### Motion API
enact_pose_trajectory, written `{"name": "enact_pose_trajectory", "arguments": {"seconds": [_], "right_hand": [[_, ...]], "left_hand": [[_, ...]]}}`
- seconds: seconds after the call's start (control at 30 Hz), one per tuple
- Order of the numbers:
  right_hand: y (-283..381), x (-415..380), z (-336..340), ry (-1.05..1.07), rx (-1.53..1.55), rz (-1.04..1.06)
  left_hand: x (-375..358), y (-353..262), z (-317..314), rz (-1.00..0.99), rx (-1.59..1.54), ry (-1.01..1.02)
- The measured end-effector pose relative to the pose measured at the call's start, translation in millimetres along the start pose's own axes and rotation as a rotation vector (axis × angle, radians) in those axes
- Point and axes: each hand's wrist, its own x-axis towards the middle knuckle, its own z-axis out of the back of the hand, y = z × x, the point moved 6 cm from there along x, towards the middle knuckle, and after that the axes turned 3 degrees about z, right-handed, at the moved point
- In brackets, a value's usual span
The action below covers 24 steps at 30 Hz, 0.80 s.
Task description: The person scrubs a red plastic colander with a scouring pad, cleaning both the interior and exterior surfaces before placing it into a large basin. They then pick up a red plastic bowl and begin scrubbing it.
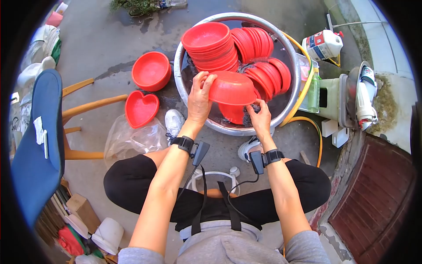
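Concrete ground (99,48); metal basin (177,72) holding red bowls (211,42) in water.

To our left we see a blue chair with wooden legs (38,154) near a crumpled clear plastic bag (127,144); to our right, a white plastic jug with a printed label (324,45) and a dark red slatted panel (373,185).
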Motion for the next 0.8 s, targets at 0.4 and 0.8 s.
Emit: {"name": "enact_pose_trajectory", "arguments": {"seconds": [0.4,0.8], "right_hand": [[3,-1,9,-0.040,0.128,-0.058],[-1,8,10,-0.067,0.166,-0.100]], "left_hand": [[4,157,88,0.812,-0.484,-0.734],[-33,200,59,1.231,-0.504,-0.156]]}}
